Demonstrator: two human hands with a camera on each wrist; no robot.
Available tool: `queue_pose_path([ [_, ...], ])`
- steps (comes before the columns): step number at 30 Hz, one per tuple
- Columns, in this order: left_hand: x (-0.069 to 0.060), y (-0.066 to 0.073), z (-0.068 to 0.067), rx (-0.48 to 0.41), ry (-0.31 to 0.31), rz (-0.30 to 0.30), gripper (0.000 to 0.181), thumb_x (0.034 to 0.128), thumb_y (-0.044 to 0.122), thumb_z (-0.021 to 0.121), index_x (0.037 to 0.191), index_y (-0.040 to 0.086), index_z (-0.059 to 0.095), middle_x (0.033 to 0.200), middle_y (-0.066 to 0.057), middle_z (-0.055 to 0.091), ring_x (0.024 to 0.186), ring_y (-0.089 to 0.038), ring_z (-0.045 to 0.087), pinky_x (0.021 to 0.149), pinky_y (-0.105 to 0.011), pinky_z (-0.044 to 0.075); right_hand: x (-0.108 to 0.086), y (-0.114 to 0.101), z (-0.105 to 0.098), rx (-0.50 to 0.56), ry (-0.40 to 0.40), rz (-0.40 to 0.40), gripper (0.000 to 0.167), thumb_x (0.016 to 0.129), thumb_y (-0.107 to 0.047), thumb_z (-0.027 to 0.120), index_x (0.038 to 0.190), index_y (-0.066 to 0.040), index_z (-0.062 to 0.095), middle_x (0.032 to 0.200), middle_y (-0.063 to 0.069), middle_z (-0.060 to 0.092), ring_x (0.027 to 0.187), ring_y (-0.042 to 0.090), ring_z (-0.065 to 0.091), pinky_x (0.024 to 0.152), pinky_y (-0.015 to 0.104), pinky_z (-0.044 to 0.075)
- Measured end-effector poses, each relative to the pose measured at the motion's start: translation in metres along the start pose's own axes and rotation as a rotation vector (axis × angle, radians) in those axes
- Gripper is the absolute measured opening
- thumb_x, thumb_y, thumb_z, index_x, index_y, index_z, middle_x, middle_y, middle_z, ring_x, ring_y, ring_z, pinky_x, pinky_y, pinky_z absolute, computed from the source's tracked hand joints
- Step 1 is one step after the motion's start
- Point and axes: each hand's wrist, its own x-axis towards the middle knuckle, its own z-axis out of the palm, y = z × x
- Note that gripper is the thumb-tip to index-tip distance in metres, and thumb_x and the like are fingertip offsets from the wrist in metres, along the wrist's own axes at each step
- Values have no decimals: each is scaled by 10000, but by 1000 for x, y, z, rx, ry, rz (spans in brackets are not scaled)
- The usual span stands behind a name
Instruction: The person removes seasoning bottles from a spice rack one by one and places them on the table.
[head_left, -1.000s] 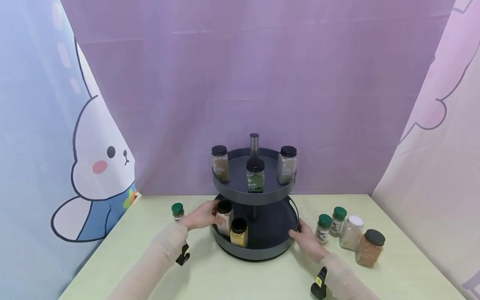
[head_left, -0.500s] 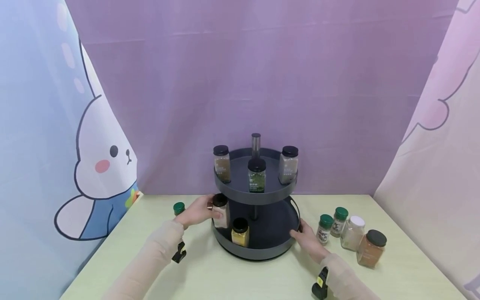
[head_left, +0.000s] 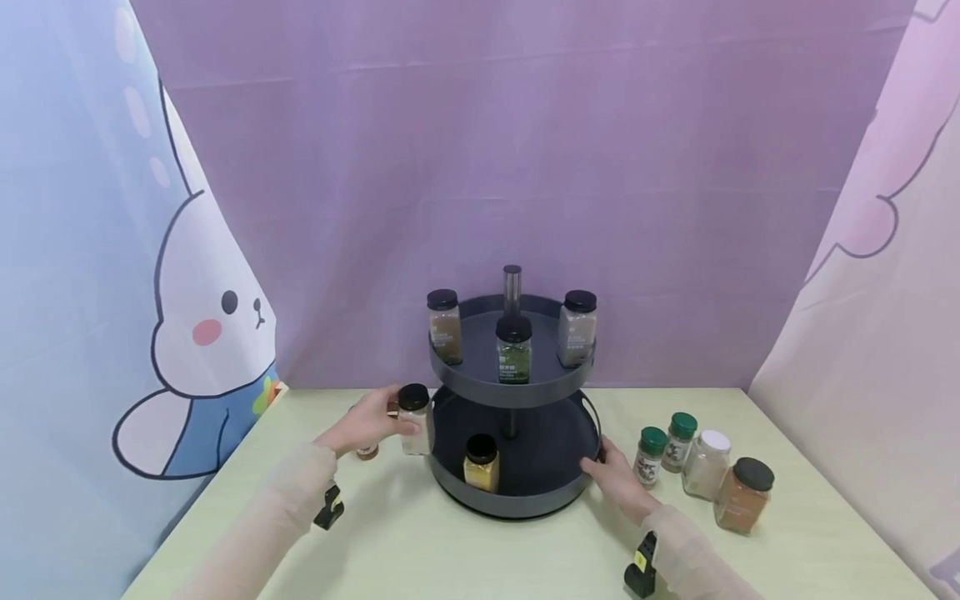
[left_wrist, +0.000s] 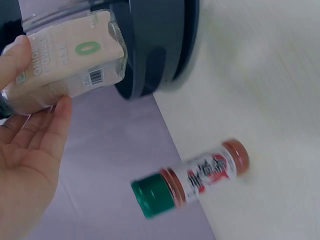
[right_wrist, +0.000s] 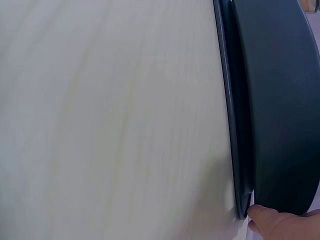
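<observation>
Well — left hand grips 1 beige-filled jar; rack bears 4 jars.

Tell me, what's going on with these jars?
A person's left hand holds a black-lidded jar of pale powder by the left edge of a two-tier rack, while the right hand grips the right rim of its lower tier. Three jars stand on the upper tier and a yellow-filled jar on the lower. Four more containers stand on the table to the right, a green-capped bottle to the left.
</observation>
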Motion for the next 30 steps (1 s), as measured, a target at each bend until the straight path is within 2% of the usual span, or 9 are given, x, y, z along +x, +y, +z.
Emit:
queue_pose_path([
  [4, -8, -9, -10, 31, 19, 8, 541, 767, 198, 734, 1244, 79, 510, 1118, -68, 618, 1023, -216, 592, 871, -382, 489, 1, 1, 0, -6, -1, 3, 658, 947, -139, 429, 1427, 97, 46, 1470, 315, 114, 1350, 448, 134, 1092, 533, 207],
  [9, -20, -19, -21, 69, 35, -46, 537, 754, 201, 744, 1217, 39, 523, 1056, -81, 633, 922, -185, 594, 783, -334, 511, 2, 2, -1, -5, -6, 7, 672, 945, -143, 429, 1423, 106, 27, 1469, 323, 98, 1351, 452, 116, 1095, 533, 192],
  [15, -33, -35, -30, 73, 53, -124, 567, 756, 200, 740, 1229, -4, 503, 1161, -141, 593, 1085, -314, 550, 906, -457, 480, 2, 2, -1, -3, -8, -4, 666, 941, -132, 432, 1423, 107, 39, 1469, 321, 106, 1351, 448, 125, 1096, 531, 192],
  [18, -38, -42, -33, 72, 57, -155, 583, 753, 183, 741, 1242, -12, 491, 1212, -169, 563, 1134, -356, 515, 927, -488, 462, 1, 2, 0, -6, -7, -5, 664, 943, -136, 432, 1421, 111, 41, 1465, 326, 108, 1348, 453, 126, 1092, 536, 195],
  [23, -45, -52, -37, 89, 63, -154, 578, 750, 149, 738, 1244, -18, 488, 1206, -176, 568, 1115, -355, 528, 909, -489, 472, 1, 2, 0, -5, -4, 2, 670, 943, -144, 431, 1423, 106, 36, 1465, 328, 103, 1348, 456, 118, 1092, 537, 193],
  [27, -49, -60, -40, 84, 60, -131, 569, 756, 132, 729, 1239, -38, 483, 1200, -199, 568, 1115, -377, 529, 909, -497, 470, 3, 1, 0, -13, 1, 9, 669, 942, -150, 434, 1426, 99, 46, 1465, 325, 108, 1348, 455, 123, 1092, 536, 194],
  [30, -50, -66, -42, 91, 67, -142, 572, 751, 146, 735, 1228, -47, 486, 1194, -208, 571, 1115, -384, 528, 916, -503, 464, 4, 1, 0, -26, 4, 11, 672, 940, -152, 435, 1422, 108, 45, 1462, 330, 109, 1346, 458, 125, 1091, 537, 195],
])
